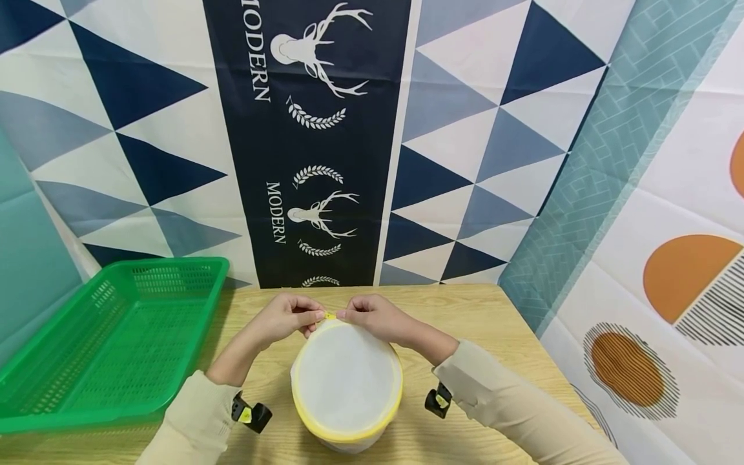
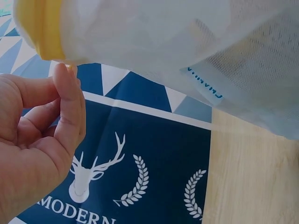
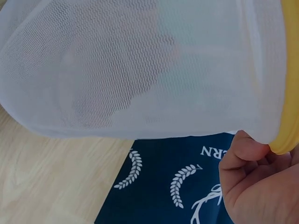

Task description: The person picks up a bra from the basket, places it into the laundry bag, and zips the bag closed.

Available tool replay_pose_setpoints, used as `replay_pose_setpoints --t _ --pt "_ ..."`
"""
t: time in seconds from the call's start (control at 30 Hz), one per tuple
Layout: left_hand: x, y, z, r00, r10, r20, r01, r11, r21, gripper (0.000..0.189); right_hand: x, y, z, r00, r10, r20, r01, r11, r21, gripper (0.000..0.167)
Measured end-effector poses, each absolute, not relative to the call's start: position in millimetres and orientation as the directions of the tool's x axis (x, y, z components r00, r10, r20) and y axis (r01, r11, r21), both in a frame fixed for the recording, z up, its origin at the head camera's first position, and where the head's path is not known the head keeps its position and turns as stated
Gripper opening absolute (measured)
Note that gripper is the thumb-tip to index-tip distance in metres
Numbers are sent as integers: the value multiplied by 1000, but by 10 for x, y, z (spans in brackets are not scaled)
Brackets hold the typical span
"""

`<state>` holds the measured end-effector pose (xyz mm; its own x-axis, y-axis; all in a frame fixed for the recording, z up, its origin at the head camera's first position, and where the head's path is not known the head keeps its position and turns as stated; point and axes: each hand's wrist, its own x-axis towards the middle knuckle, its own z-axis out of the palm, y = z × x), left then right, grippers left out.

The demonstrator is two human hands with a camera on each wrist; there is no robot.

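Note:
A white mesh laundry bag (image 1: 349,378) stands upright on the table, its round top ringed by a yellow zipper band (image 1: 302,413). At the far side of that ring, a small yellow zipper end (image 1: 330,316) sits between the two hands. My left hand (image 1: 287,318) pinches it from the left with thumb and index finger. From the right, my right hand (image 1: 374,316) pinches the band's edge, thumb on top. Darker shapes show through the mesh wall (image 3: 117,65), too blurred to name. Blue lettering (image 2: 204,84) marks the bag's side in the left wrist view.
A green plastic basket (image 1: 217,284) with perforated sides lies to the left on the wooden table (image 1: 465,323). Patterned cloth with deer heads and triangles (image 1: 447,148) hangs behind the table. More printed cloth (image 1: 628,290) covers the right side.

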<state>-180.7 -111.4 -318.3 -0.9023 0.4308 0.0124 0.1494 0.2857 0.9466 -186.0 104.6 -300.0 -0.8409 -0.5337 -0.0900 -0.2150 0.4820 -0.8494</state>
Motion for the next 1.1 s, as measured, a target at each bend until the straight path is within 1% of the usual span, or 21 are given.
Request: replay_pose_setpoints --t 0.37,0.47,0.67,0.93,1.1 --pt "-1862 -1139 -3188 -913 408 11 145 298 944 24 -1894 1091 -3024 -847 -499 -182 -65 437 -897 29" --pt "-1876 -1137 -3174 -914 405 7 140 300 944 23 -1884 1077 -3002 -848 -482 -221 5 409 -913 29" --pt "-1913 -1133 -3126 -914 406 -12 121 300 946 23 -1890 1055 -2974 -835 -467 -291 156 306 -939 29" --pt "-1953 -1114 -3102 -917 394 -63 78 334 939 22 -1889 1056 -2998 -834 -454 -315 214 261 -942 35" --pt "-1989 -1094 -3108 -920 382 -88 60 359 931 22 -1889 1056 -3014 -844 -429 -321 233 246 -941 34"
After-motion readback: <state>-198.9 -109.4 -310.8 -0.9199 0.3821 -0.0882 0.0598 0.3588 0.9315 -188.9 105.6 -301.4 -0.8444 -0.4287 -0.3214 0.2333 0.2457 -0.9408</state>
